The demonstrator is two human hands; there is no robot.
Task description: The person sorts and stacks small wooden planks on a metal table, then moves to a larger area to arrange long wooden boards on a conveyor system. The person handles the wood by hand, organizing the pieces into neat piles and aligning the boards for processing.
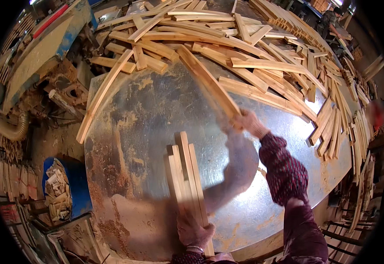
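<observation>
At the near edge of a metal-topped table (156,110), my left hand (195,232) is closed round a small bundle of wooden strips (183,180). The strips lie side by side, pointing away from me, with uneven far ends. My right hand (246,122), in a pale glove, grips the near end of one longer wooden strip (209,81). That strip slants away to the left, its far end by the heap of wooden strips (218,37) at the back of the table. The fingers of my left hand are partly hidden behind the bundle.
A single wooden strip (104,94) juts over the table's left edge. Left of the table stands a blue barrel (79,185) full of wood offcuts (57,193), with machinery (38,70) beyond. At the far right is another person (332,22). Stacked strips (332,127) lie along the right edge.
</observation>
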